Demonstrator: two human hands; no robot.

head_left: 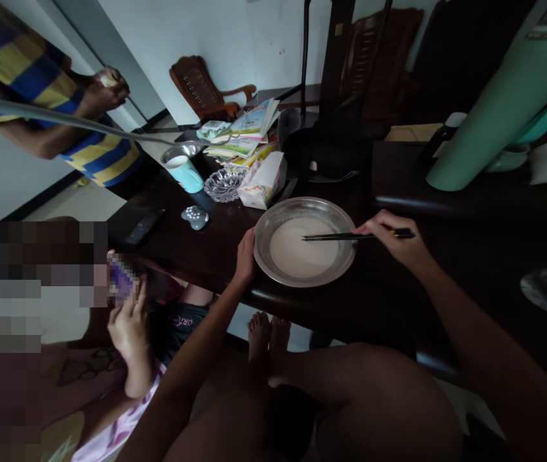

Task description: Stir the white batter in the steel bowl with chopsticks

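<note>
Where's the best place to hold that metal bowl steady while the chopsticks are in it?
I'd take the metal bowl by its rim, from the left, where the left hand is: the raised edge stands clear of the pale contents, and the chopsticks cross the right side.

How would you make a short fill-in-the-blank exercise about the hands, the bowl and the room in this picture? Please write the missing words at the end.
1. The left hand is at the side of the metal bowl, and the liquid inside is ____ in colour.
2. The right hand holds a pair of black ____.
3. The standing person's shirt has blue and yellow ____.
4. Beyond the books stands a brown wooden ____ with armrests.

Missing words: white; chopsticks; stripes; chair.
</note>
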